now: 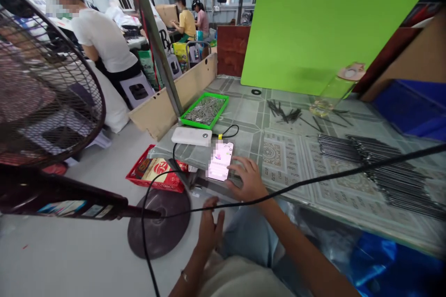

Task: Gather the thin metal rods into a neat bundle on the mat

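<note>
My right hand [245,178] lies on the table edge with fingers spread, its fingertips touching the side of a lit phone [220,161]. The phone lies flat, its screen glowing pink and white, and a black cable runs from it to a white power bank [191,136] just beyond. My left hand [208,228] rests on my knee below the table edge, fingers extended and holding nothing. Rows of dark thin metal rods [379,162] lie on the table to the right.
A green tray [205,111] of thin metal pins sits behind the power bank. Loose dark rods [289,113] and a tilted clear jar [332,93] lie by a green board [313,23]. A fan [38,97] stands left, a red basket [155,174] on the floor. Other people sit at the back.
</note>
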### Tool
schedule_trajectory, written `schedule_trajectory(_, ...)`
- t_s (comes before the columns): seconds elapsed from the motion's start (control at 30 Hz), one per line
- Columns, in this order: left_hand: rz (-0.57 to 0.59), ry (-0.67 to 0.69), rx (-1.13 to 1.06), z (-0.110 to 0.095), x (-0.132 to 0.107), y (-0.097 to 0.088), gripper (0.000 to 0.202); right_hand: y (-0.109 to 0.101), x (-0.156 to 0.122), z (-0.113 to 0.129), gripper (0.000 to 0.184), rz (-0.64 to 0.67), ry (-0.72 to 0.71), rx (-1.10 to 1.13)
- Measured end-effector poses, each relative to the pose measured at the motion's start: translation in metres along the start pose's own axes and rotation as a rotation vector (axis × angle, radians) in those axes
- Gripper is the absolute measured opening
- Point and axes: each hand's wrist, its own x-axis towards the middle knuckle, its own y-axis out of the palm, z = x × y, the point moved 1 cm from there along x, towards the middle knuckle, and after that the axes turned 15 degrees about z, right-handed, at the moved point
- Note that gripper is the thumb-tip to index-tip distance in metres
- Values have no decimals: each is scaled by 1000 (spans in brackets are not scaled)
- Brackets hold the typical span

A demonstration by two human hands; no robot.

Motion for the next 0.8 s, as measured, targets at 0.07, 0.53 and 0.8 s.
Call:
schedule_trajectory(0.07, -269, 75, 88, 3, 25, 0, 39, -1, 9, 2, 39, 39, 14, 24)
schedule_trajectory(0.53, -437, 97, 283, 3, 108, -30, 67, 10, 28, 7, 38, 181, -13, -10)
schedule_trajectory(0.8, -378, 90, 217, -4, 110, -34, 67, 8, 22, -7, 20, -75, -88, 155)
